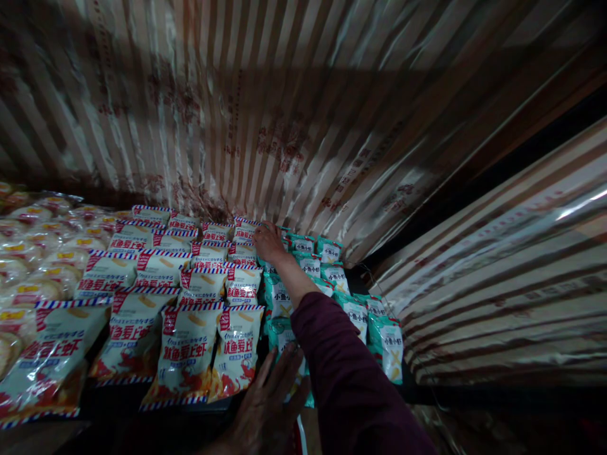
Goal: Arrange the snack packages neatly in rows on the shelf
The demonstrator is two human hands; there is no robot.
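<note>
My right hand (270,244), at the end of a dark purple sleeve, reaches to the back of the shelf. Its fingers curl down where the white snack bags with red lettering (243,286) meet the green-and-white snack bags (310,265); the fingertips are hidden. Lower down, my left hand (272,398) has its fingers spread beside the front green bag (281,333), overlapping it in view. Whether the left fingers press on that bag I cannot tell. My right forearm covers part of the green rows.
Round crackers in clear wrappers (42,291) fill the left side. Behind the bags stands a striped, wrinkled plastic-covered backing (284,126). Similar striped sheeting (512,278) is on the right, past a dark frame (488,145). A thin wire hangs near the right-hand bags.
</note>
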